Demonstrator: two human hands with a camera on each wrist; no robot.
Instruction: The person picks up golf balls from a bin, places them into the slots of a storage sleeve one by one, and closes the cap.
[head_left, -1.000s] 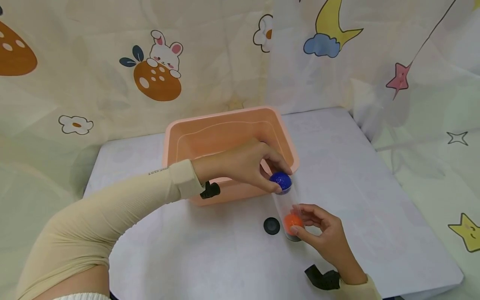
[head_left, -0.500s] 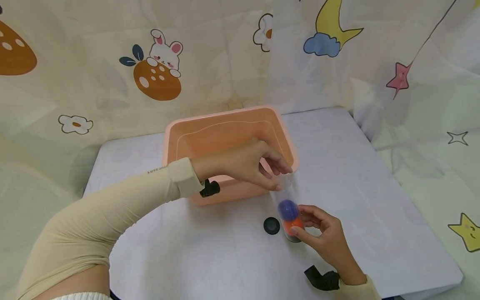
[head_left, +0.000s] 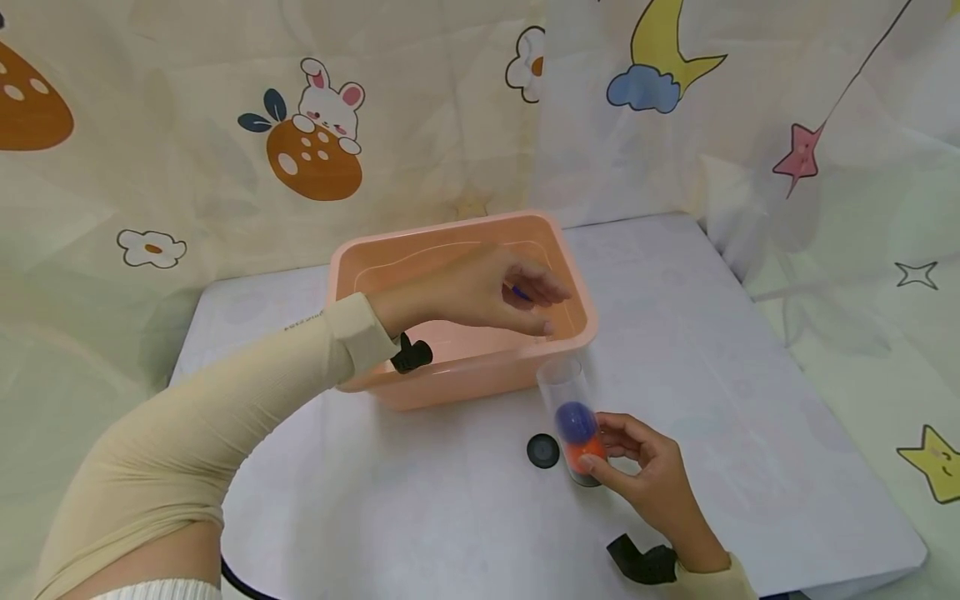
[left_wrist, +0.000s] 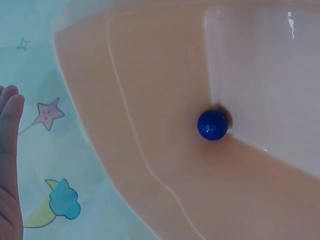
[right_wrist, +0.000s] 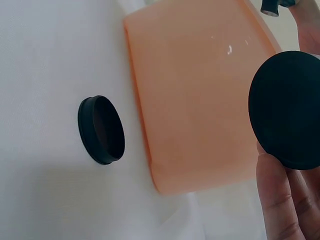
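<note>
Above the bin, my left hand (head_left: 487, 287) hangs with loosely extended fingers and holds nothing. Beneath it, a blue ball (left_wrist: 212, 125) lies in a corner of the peach plastic bin (head_left: 442, 229); a sliver of blue shows past the fingers in the head view. My right hand (head_left: 651, 477) grips the lower part of a clear tube (head_left: 558, 373), slightly tilted with its uncapped end up. Inside, a blue ball (head_left: 576, 422) sits on an orange ball (head_left: 582, 455). A black round base (right_wrist: 287, 110) closes the tube's bottom.
A loose black cap (head_left: 543, 451) lies on the white-covered table (head_left: 420, 517) just left of the tube. The bin stands behind the tube, near the table's far edge. Printed cloth (head_left: 442, 108) hangs around the table's back and right side.
The blue ball left my left fingers at the tube's mouth and dropped onto the orange ball. My left hand then moved back and left over the bin. My right hand stays about where it was.
</note>
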